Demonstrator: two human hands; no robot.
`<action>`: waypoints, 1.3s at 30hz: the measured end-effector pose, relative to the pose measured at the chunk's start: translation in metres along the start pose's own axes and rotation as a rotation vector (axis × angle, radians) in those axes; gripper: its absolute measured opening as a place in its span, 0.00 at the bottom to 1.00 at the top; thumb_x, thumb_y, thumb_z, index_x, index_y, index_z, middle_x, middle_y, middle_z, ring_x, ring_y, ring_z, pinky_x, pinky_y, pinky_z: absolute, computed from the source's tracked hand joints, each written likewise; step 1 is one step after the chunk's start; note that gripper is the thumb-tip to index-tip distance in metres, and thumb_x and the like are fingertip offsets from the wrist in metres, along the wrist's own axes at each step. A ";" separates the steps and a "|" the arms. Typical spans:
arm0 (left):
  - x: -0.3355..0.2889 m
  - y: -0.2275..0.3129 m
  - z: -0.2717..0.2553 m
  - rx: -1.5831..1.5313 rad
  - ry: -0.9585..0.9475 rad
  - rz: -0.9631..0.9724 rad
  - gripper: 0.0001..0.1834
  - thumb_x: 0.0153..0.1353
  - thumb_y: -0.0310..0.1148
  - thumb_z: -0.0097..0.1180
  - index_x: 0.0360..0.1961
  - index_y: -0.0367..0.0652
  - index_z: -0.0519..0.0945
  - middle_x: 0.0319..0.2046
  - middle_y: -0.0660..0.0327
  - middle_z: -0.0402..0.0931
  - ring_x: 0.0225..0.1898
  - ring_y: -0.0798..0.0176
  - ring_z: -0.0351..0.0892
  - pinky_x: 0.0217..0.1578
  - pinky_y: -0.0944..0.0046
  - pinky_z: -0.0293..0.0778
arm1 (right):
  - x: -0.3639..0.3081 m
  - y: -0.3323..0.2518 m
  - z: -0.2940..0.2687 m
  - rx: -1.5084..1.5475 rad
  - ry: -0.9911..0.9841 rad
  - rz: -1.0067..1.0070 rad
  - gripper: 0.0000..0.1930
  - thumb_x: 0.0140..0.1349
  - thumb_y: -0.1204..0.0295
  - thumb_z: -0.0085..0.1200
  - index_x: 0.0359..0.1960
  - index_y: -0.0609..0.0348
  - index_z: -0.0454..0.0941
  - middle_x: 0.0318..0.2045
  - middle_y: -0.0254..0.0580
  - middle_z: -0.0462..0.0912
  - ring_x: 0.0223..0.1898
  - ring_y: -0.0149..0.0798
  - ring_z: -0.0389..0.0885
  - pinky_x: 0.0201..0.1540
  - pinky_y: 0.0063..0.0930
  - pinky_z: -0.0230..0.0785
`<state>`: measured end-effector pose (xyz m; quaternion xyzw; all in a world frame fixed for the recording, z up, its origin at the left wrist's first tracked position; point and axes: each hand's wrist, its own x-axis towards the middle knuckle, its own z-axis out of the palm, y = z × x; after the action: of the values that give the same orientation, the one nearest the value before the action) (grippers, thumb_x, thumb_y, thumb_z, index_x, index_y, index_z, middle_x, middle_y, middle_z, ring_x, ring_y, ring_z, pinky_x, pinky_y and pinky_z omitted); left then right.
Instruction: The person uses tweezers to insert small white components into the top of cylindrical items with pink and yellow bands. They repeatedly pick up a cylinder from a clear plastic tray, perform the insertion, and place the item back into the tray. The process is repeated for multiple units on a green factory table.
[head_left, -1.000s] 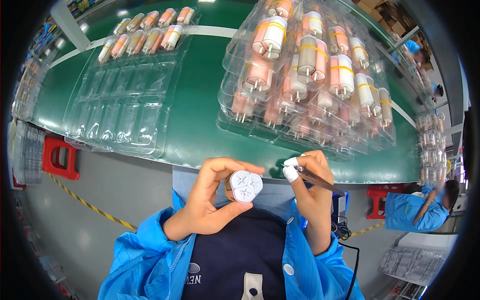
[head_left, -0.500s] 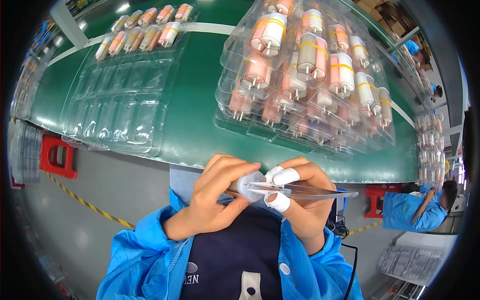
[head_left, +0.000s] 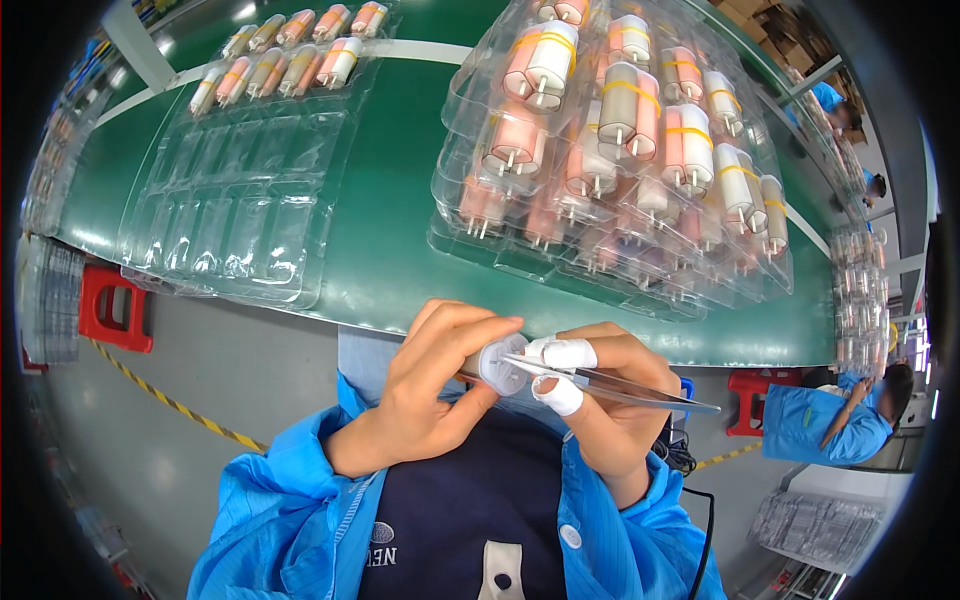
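My left hand (head_left: 432,392) is closed around a cylindrical part with a translucent, pale grey end (head_left: 497,371). That round end faces right, and most of the body is hidden behind my fingers. Metal tweezers (head_left: 655,392) are pinched in my right hand (head_left: 622,405), whose thumb and finger wear white finger covers (head_left: 567,353). The tweezer tips reach the face of the part; whether they grip anything there is too small to tell. Both hands are close together in front of my torso, just before the bench edge.
Across the green bench (head_left: 395,200), a stack of clear trays (head_left: 600,240) holds banded pink, white and grey cylinders with white prongs. To the left lies a partly filled clear tray (head_left: 235,210). Red stools (head_left: 115,308) stand beyond the bench edge. A person in blue (head_left: 830,420) sits at right.
The round end of the part has turned slightly, showing more of its face. The tweezers have tilted a little, their rear end lower, and my right hand has shifted slightly.
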<state>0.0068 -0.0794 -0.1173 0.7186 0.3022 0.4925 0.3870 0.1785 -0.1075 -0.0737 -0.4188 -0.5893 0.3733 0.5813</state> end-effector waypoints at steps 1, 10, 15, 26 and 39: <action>0.000 0.000 0.000 0.004 0.001 0.002 0.28 0.40 0.18 0.59 0.49 0.34 0.76 0.40 0.50 0.74 0.40 0.50 0.72 0.40 0.59 0.70 | 0.001 0.000 0.000 -0.025 -0.013 0.002 0.09 0.51 0.80 0.64 0.35 0.68 0.81 0.31 0.50 0.83 0.32 0.36 0.83 0.32 0.23 0.74; 0.001 -0.002 0.000 0.026 -0.011 0.035 0.29 0.40 0.17 0.59 0.50 0.34 0.76 0.41 0.50 0.73 0.40 0.51 0.72 0.39 0.59 0.70 | 0.001 0.001 -0.001 -0.008 -0.025 0.010 0.09 0.51 0.81 0.63 0.36 0.68 0.81 0.31 0.51 0.83 0.31 0.35 0.83 0.32 0.23 0.74; 0.001 -0.001 -0.001 0.026 -0.024 0.049 0.29 0.40 0.17 0.59 0.49 0.34 0.76 0.41 0.50 0.73 0.40 0.50 0.72 0.39 0.59 0.70 | -0.001 0.002 0.000 -0.007 -0.005 0.000 0.09 0.51 0.81 0.63 0.35 0.68 0.81 0.31 0.50 0.83 0.31 0.35 0.83 0.32 0.23 0.74; 0.002 0.001 -0.002 0.044 -0.026 0.052 0.29 0.39 0.15 0.59 0.49 0.35 0.76 0.41 0.51 0.73 0.40 0.51 0.71 0.35 0.61 0.72 | -0.002 0.002 0.001 -0.002 -0.011 0.012 0.09 0.51 0.82 0.63 0.35 0.68 0.81 0.31 0.51 0.83 0.31 0.35 0.83 0.32 0.23 0.74; 0.003 0.002 -0.003 0.046 -0.043 0.050 0.30 0.38 0.13 0.58 0.50 0.34 0.76 0.41 0.51 0.73 0.40 0.53 0.71 0.28 0.65 0.75 | -0.002 0.003 -0.001 0.000 -0.020 0.001 0.08 0.51 0.82 0.62 0.34 0.68 0.81 0.31 0.51 0.83 0.31 0.36 0.83 0.32 0.23 0.75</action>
<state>0.0050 -0.0774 -0.1140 0.7450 0.2872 0.4792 0.3643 0.1798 -0.1085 -0.0777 -0.4153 -0.5950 0.3776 0.5752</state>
